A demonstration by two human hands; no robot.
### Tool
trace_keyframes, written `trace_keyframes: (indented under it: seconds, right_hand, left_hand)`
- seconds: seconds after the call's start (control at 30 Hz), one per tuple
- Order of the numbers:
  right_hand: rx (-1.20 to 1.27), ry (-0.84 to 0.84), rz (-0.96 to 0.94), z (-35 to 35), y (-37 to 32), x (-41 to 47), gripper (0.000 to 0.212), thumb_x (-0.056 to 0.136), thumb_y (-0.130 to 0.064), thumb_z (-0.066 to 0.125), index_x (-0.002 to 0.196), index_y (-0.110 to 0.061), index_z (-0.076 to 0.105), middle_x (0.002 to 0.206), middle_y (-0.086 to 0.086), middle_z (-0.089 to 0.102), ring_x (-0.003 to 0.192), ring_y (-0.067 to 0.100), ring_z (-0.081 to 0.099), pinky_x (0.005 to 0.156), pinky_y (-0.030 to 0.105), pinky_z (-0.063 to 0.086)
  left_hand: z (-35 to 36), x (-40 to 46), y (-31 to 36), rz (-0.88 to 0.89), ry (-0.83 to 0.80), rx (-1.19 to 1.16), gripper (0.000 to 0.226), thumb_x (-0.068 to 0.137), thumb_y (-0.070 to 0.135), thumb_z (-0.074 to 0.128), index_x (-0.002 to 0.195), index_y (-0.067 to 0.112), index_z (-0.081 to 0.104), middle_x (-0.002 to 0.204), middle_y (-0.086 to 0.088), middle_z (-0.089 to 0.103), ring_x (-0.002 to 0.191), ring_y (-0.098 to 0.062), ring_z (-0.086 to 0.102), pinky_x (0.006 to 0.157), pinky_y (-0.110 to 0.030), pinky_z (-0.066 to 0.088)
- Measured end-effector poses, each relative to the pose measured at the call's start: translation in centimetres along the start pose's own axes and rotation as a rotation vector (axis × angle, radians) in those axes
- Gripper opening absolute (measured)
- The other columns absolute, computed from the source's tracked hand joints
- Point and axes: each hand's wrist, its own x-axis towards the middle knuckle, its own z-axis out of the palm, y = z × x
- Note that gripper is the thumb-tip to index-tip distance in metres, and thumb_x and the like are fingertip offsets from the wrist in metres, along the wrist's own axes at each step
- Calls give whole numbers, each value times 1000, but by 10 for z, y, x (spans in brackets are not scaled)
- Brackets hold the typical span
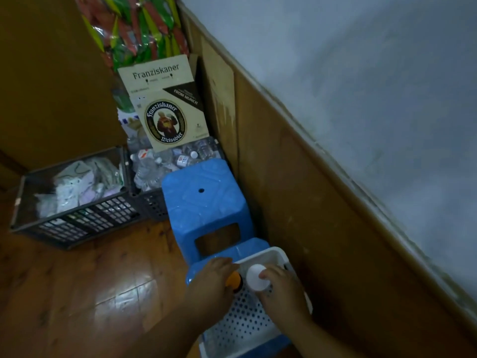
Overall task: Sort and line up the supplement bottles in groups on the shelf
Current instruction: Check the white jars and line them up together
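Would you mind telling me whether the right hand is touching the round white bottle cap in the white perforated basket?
Touching: the head view shows the right hand with fingertips resting on the round white bottle cap.

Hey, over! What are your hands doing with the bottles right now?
Left hand grips orange-capped bottle. Right hand holds white-capped bottle. Both over white basket on blue stool. Nothing blocking.

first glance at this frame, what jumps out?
The two hands low in the middle: the left hand holds an orange-capped dark bottle and the right hand a white-capped bottle, both over a white perforated basket on a blue stool. Behind them a Franziskaner beer carton stands in a crate of empty plastic bottles against the wall.
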Motion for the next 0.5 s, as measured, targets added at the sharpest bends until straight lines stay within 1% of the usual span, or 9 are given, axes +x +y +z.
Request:
trace_keyframes:
  seconds: [0.07,0.17,0.27,0.33,0.4,0.43,0.5]
  right_hand:
    - [3,-26,-3,14,4,9,35,88,-22,61,122,-26,56,133,-11,53,122,5,47,104,18,37]
    - [-41,-77,-9,24,10,18,29,90,-21,57,119,-26,55,133,-10,52,118,5,49,100,19,39]
    - [-51,-118,13,22,13,21,30,92,-20,52,121,-27,52,131,-10,53,115,5,50,96,17,38]
    - [-121,-134,-36,12,9,20,34,90,-27,53,124,-27,51,132,-12,50,120,7,46,98,20,37]
    - [-193,-135,-103,-4,-3,19,39,90,-36,52,128,-27,48,138,-11,42,130,10,36,105,24,32]
    - [-215,-150,-129,-15,-13,18,44,91,-39,50,133,-26,45,146,-8,35,137,13,29,110,26,28]
    - [-244,-194,-169,-38,-44,18,56,92,-43,48,143,-25,34,158,-4,15,146,19,10,117,32,18]
  left_hand:
    - [5,3,-8,4,-33,67,54,91,23,46,142,30,34,154,7,24,142,-12,20,112,-25,20]
    - [6,5,-13,0,-49,102,56,92,28,44,145,32,26,157,8,16,145,-13,13,116,-28,17]
    - [2,6,-16,-4,-16,99,57,93,33,43,146,33,24,158,8,15,145,-13,11,117,-29,16]
    - [-8,1,-15,9,14,134,58,92,37,44,146,33,23,157,9,15,145,-12,11,117,-28,16]
    - [-25,-7,-10,2,48,160,60,92,44,45,147,35,20,157,11,13,146,-11,8,118,-29,14]
    - [-36,-11,-7,-16,63,166,62,92,48,44,147,35,18,158,11,10,146,-12,4,118,-30,12]
    - [-63,-23,1,-68,66,167,67,91,56,41,148,37,11,159,11,0,147,-15,-5,119,-35,4]
